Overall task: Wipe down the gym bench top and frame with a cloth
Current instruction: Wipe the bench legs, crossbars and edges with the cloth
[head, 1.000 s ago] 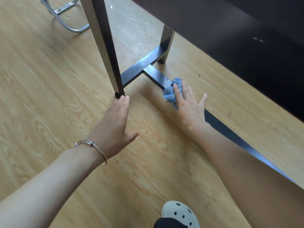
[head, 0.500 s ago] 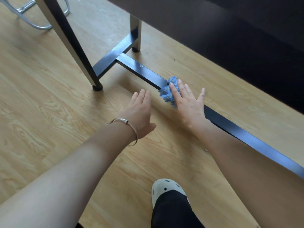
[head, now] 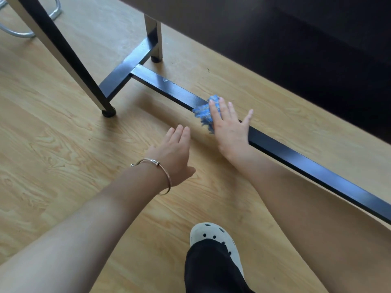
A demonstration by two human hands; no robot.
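The bench's dark top (head: 296, 39) fills the upper right. Beneath it a black metal floor bar (head: 306, 166) runs diagonally from a cross bar (head: 127, 70) between two legs down to the right edge. My right hand (head: 229, 127) lies flat with straight fingers on a fluffy blue cloth (head: 204, 114), pressing it onto the floor bar. Most of the cloth sticks out to the left of the fingers. My left hand (head: 172, 151), with a metal bangle on the wrist, hovers or rests flat over the wooden floor just left of the bar, fingers straight, holding nothing.
A slanted bench leg (head: 69, 60) ends in a black foot (head: 109, 113) on the wood floor at left. A second leg (head: 154, 37) stands behind the cross bar. A chrome tube frame (head: 27, 32) curves at top left. My white clog (head: 215, 235) and dark trouser leg are at the bottom.
My right hand has slid the cloth along the floor bar, away from the cross bar junction. My left hand has left the slanted leg's foot and pulled back beside the right hand.
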